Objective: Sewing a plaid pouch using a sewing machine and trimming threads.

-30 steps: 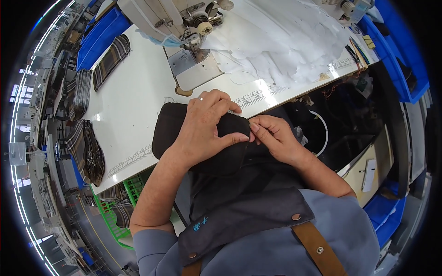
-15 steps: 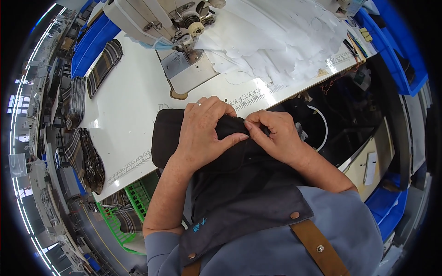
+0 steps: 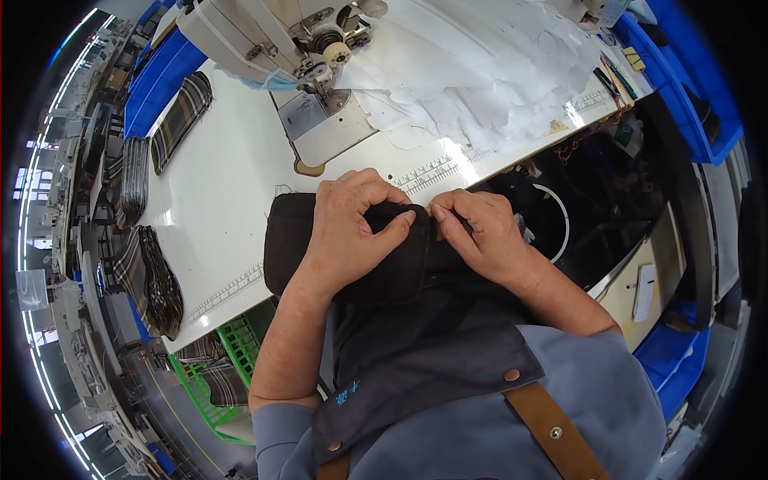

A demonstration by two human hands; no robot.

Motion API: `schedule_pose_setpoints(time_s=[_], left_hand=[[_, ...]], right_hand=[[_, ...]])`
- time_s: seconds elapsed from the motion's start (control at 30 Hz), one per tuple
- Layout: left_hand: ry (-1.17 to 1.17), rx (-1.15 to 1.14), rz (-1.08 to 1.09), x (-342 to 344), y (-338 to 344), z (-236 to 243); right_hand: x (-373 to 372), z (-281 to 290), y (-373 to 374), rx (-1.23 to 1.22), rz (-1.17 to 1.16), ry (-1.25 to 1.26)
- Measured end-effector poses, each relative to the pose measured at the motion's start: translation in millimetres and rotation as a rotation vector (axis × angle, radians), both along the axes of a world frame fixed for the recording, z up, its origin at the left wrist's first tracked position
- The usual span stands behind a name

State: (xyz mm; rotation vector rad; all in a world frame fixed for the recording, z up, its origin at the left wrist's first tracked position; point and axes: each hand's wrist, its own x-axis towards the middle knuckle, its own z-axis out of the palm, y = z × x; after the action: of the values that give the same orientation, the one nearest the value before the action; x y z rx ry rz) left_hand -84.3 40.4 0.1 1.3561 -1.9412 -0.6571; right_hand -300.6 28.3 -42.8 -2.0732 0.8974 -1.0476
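Observation:
A folded dark cloth piece (image 3: pixel 290 240) with rounded corners lies over the table's front edge and my apron. My left hand (image 3: pixel 344 236) grips it from above, with thumb and fingers closed near its upper right corner. Just beside that corner, my right hand (image 3: pixel 484 236) is closed in a pinch. Whatever its fingertips hold is too small to make out. Beyond my hands stands a sewing machine (image 3: pixel 320 60), its metal plate (image 3: pixel 316 112) set into the white table (image 3: pixel 224 192).
Plaid cloth pieces (image 3: pixel 184 120) lie in stacks along the table's left side. White sheets (image 3: pixel 472 64) spread behind the machine's bed. Blue bins (image 3: pixel 164 84) stand at both sides, and a green basket (image 3: pixel 240 352) holds plaid cloth below. Pens (image 3: pixel 616 84) lie at the far right.
My left thumb has shifted up toward the cloth's corner, and the cloth's right edge shows more. My right fingertips have moved slightly right, away from the corner.

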Motion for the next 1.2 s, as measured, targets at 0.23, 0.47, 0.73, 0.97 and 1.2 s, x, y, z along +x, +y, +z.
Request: schedule_pose_setpoints(time_s=[0.23, 0.47, 0.73, 0.97, 1.2], left_hand=[[0.004, 0.138, 0.043, -2.0, -0.4, 2.2], [0.062, 0.168, 0.059, -3.5, -1.8, 0.3], [-0.013, 0.076, 0.060, -1.1, -0.6, 0.7], [0.046, 0.150, 0.058, 0.6, -1.2, -1.9], [0.055, 0.186, 0.061, 0.2, -2.2, 6.1]], right_hand=[[0.0, 3.7, 1.2, 0.169, -0.036, -0.122], [-0.5, 7.7, 1.4, 0.239, -0.034, -0.141], [-0.7, 9.0, -1.0, 0.277, -0.071, -0.163], [-2.3, 13.1, 3.6, 0.461, -0.068, -0.241], [11.7, 9.6, 1.8, 0.634, 0.063, -0.255]])
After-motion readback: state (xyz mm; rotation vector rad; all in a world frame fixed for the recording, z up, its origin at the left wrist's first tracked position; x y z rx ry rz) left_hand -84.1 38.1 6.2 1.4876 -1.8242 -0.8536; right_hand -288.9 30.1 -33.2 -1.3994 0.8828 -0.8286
